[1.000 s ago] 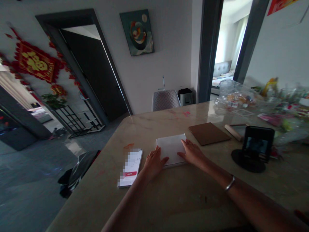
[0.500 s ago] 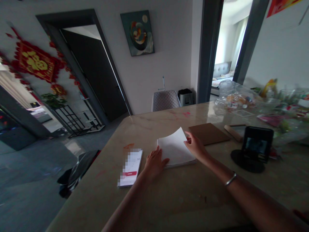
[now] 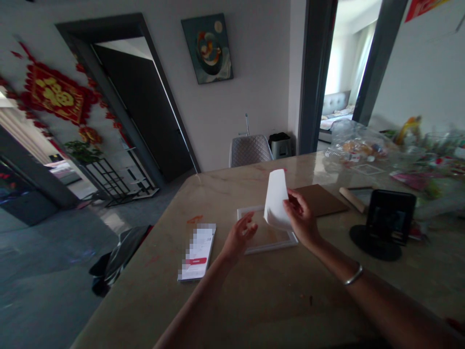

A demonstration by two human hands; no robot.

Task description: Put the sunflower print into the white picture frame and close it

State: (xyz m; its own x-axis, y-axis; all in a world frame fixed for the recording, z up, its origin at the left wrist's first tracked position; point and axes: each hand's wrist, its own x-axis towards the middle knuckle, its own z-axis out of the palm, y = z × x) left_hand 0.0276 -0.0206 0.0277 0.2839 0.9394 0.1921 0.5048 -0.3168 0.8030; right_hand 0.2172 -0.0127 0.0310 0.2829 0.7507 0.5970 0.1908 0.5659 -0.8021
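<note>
A curled white sheet (image 3: 277, 199) is raised off the table, its right side gripped by my right hand (image 3: 302, 216), which wears a silver bracelet on the wrist. Under the sheet lies a white-edged frame (image 3: 271, 249), flat on the table, with a brownish inside. My left hand (image 3: 241, 235) hovers over the frame's left edge, fingers apart and nothing in them. Left of it a white phone-like item (image 3: 199, 252), partly pixelated, lies flat. A brown board (image 3: 321, 199) rests behind my right hand.
On the marble-like table (image 3: 225, 300), a black stand with a screen (image 3: 387, 220) is at the right, near a wooden-edged frame (image 3: 352, 199). Clear plastic bags (image 3: 358, 140) and clutter fill the back right. A chair (image 3: 250, 150) stands beyond the far edge.
My right hand has lifted the white sheet off the frame, which is now uncovered. My left hand has come up off the sheet with its fingers raised.
</note>
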